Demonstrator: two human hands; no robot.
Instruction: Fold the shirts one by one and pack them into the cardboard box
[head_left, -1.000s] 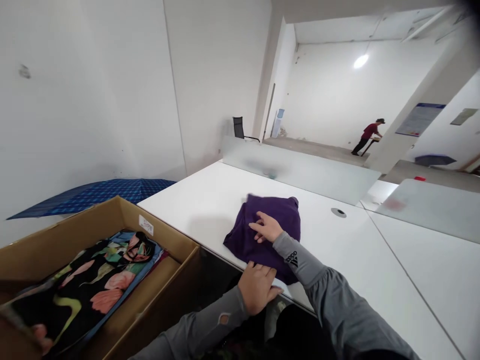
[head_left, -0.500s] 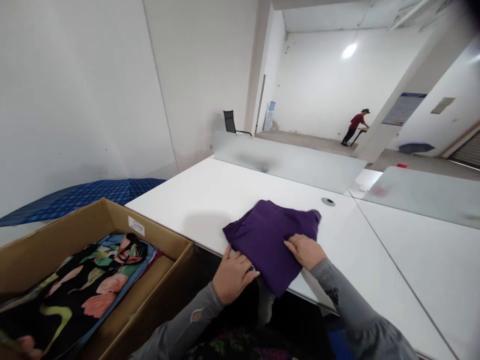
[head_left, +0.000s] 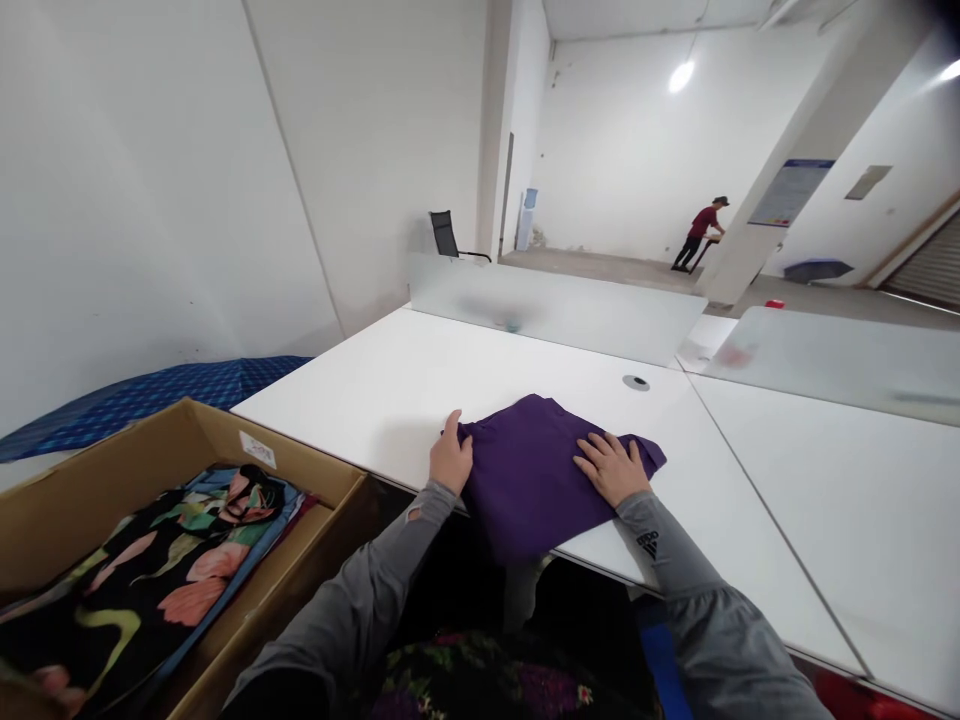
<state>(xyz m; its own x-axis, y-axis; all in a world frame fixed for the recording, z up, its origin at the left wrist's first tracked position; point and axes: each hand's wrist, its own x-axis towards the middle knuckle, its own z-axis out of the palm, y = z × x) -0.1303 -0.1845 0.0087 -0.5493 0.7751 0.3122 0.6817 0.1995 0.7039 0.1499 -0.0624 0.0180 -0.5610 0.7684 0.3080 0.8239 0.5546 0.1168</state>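
Note:
A folded purple garment [head_left: 536,480] lies on the white table [head_left: 360,385], its near part hanging over the front edge. My left hand [head_left: 451,458] is closed on the garment's left edge, with the fingertips partly hidden. On the right side of the cloth, my right hand [head_left: 611,470] rests flat, fingers spread and nothing gripped. Left of the table stands an open cardboard box [head_left: 217,425]. Inside it a black floral garment [head_left: 195,570] lies on top of blue and dark red cloth.
Frosted dividers [head_left: 555,310] run along the table's back. A blue checked umbrella [head_left: 187,385] is behind the box. The table has a round cable hole [head_left: 636,383]. Farther off are an office chair [head_left: 444,235] and a person in a red top [head_left: 701,228].
My left hand has moved up from the near edge to the garment's left corner and closed on it. My right hand has flattened and spread. The view has shifted slightly.

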